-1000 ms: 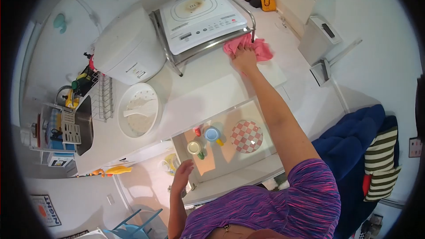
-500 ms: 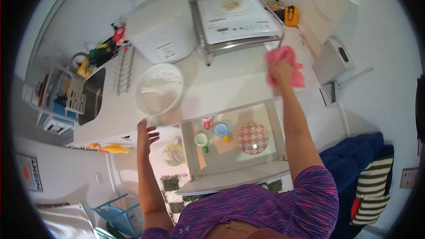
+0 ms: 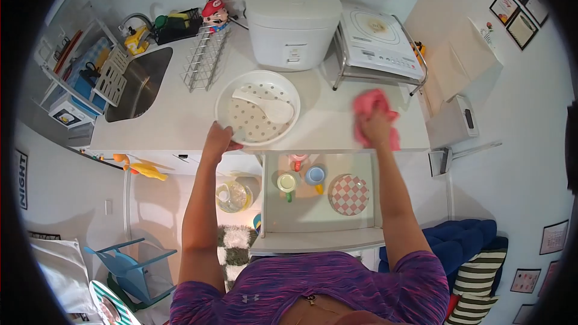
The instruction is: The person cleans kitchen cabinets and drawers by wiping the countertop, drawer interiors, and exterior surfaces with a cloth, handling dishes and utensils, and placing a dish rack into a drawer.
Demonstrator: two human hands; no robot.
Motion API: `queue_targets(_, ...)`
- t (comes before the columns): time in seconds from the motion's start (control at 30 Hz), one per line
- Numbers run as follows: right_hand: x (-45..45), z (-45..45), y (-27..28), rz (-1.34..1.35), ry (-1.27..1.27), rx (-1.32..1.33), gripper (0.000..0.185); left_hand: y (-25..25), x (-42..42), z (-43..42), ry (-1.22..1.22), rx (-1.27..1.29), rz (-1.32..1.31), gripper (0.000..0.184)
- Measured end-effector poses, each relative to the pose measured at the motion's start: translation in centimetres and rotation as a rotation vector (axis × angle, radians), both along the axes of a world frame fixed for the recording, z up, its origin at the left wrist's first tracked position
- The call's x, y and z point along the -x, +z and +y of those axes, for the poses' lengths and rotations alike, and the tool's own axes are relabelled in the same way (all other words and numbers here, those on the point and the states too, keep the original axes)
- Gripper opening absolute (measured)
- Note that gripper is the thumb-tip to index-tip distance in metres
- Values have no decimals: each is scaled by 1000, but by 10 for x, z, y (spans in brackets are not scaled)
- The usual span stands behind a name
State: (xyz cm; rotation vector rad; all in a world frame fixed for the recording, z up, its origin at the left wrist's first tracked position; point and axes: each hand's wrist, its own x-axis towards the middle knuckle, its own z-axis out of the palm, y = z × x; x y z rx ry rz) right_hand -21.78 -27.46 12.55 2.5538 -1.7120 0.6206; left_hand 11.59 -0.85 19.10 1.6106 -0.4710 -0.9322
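From left to right, we see a rounded steel sink [image 3: 141,87] and a wire rack [image 3: 206,63]. Our left hand [image 3: 219,141] bends its fingers at the round, dotted bowl's [image 3: 221,108] rim; whether they pinch it, we cannot tell. A smooth white paddle [image 3: 272,108] lies inside. Our blurred right hand [image 3: 376,127] rests over crumpled pink cloth [image 3: 368,103] on the smooth counter [image 3: 325,117]; its grip we cannot tell.

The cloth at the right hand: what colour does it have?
The cloth is pink; the head view shows it best.
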Motion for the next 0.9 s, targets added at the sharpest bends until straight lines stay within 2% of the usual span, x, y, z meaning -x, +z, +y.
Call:
queue_targets(0.07,6,-18,-2,63,-125,241,41,11,-11,37,10,-8,2,40)
queue_targets(0.1,-10,-8,5,63,-125,242,41,15,-17,62,19,-15,-1,39)
queue_targets(0.17,-59,39,29,19,-43,-146,40,19,-34,112,54,-65,35,35)
queue_targets(0.2,-80,53,15,62,58,-143,39,30,-35,137,75,-69,41,34)
queue_targets(0.27,-125,88,-9,158,331,175,41,39,-41,177,184,-118,74,34)
queue_targets(0.3,-144,99,2,-100,529,310,44,37,-47,199,202,-129,66,36)
queue_targets(0.33,-153,90,6,-96,527,306,44,43,-49,213,252,-163,37,38)
queue_targets(0.4,-177,49,17,37,185,-254,43,38,-58,245,352,-195,-15,42)
queue_targets(0.47,-193,0,-11,-125,24,340,36,39,-65,271,362,-214,-32,43)
queue_targets(0.5,-201,5,-10,-125,20,338,36,39,-67,283,358,-217,-33,43)
queue_targets(0.57,-224,26,4,80,-8,4,30,39,-70,300,450,-203,-32,43)
queue_targets(0.6,-233,54,19,104,189,-235,24,39,-76,301,440,-201,-27,43)
queue_targets(0.63,-268,120,4,-33,224,216,20,35,-83,298,466,-168,-2,41)
queue_targets(0.67,-281,159,4,-146,420,255,18,33,-84,297,504,-143,14,40)
queue_targets(0.73,-300,224,15,-113,661,-90,23,31,-96,286,502,-118,9,38)
queue_targets(0.77,-297,231,13,-106,656,-87,23,28,-105,282,472,-106,18,38)
queue_targets(0.83,-295,238,9,-415,888,145,21,30,-112,271,448,-81,12,37)
queue_targets(0.9,-253,199,7,-210,655,86,26,31,-115,269,449,-66,5,37)
